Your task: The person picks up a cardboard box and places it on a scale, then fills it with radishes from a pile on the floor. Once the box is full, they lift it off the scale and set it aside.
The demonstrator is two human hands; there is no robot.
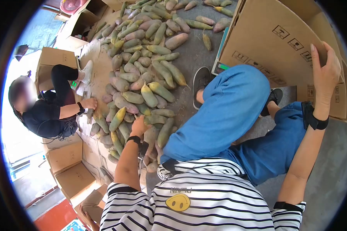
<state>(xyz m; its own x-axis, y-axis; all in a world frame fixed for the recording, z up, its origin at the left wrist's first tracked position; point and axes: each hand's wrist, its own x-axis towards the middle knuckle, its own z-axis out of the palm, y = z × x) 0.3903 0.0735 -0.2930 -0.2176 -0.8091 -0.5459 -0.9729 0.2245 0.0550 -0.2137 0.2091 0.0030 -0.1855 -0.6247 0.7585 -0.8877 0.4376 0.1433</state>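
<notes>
My left hand (140,126) reaches down into a big pile of long green and pinkish radishes (129,97). Its fingers are stretched out at the pile's near side, close to a green radish (155,119); whether they touch it is hard to make out. On the right, a tall cardboard box (258,36) stands open beside my knee. My right hand (327,73) grips the top edge of its side panel, thumb on the outer face and the other fingers partly hidden behind the cardboard.
Across the pile a person in black (46,123) sits with one hand (89,103) at the radishes. Open cardboard boxes (71,169) stand at the lower left, and another box (79,29) is at the upper left. A few loose radishes (207,40) lie on the grey floor.
</notes>
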